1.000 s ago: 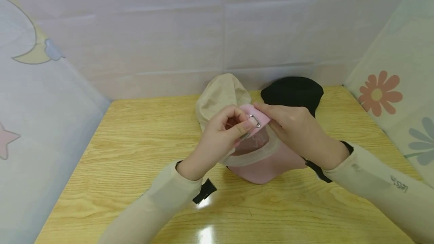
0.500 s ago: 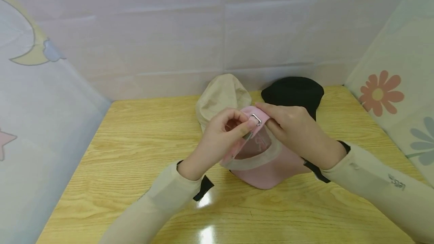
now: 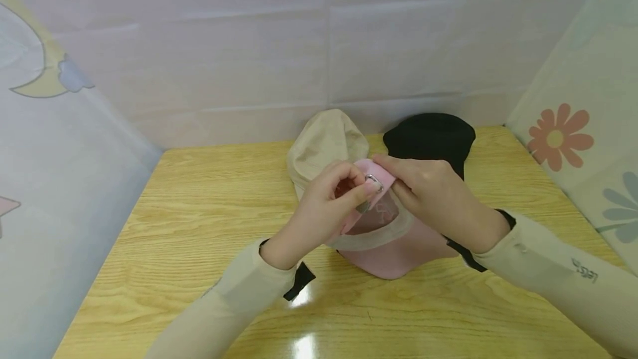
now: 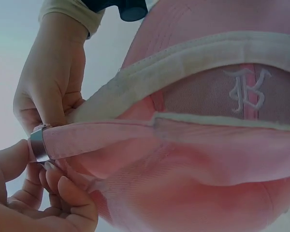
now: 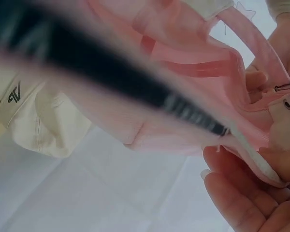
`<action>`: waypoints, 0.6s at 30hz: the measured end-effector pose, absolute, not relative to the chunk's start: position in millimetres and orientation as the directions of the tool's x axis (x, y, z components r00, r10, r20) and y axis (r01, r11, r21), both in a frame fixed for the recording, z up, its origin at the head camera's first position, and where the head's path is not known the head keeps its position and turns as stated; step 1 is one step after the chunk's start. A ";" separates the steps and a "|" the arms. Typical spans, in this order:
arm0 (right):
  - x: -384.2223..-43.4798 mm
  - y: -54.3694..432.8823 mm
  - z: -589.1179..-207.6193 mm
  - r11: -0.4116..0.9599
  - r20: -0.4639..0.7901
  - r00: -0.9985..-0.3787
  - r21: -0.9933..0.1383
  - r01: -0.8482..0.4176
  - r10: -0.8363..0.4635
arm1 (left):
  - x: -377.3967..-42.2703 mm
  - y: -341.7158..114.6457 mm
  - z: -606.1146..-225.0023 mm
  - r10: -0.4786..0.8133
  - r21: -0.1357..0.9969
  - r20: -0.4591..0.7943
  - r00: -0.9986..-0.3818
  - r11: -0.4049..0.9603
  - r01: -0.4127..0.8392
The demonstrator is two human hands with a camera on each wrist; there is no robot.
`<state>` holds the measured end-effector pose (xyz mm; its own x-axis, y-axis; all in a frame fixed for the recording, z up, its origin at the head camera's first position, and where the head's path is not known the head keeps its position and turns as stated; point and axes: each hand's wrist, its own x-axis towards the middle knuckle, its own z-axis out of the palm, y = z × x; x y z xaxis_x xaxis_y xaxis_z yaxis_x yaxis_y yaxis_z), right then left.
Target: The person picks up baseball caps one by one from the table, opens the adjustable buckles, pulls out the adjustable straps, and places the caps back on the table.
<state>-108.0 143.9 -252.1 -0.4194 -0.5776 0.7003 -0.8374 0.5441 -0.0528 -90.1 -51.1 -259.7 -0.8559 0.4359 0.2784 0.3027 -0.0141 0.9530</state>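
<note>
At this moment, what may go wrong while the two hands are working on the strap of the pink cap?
The strap may twist or slip, since the left hand pinches it right at the metal buckle.

The pink cap could tilt if the right hand loosens its grip beside that buckle.

The beige cap, just behind the hands, might get nudged.
</note>
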 end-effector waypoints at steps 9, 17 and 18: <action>-108.9 143.2 -253.1 0.513 0.707 -0.416 -0.087 -0.854 -0.572 | -88.3 -53.3 -266.8 0.461 0.931 0.358 -0.812 -0.241 0.274; -109.9 143.9 -253.6 0.524 0.705 -0.427 -0.091 -0.847 -0.566 | -91.5 -52.3 -268.4 0.418 0.925 0.380 -0.825 -0.155 0.347; -110.1 143.9 -253.8 0.530 0.704 -0.430 -0.089 -0.843 -0.565 | -91.8 -52.1 -267.9 0.418 0.932 0.361 -0.834 -0.130 0.338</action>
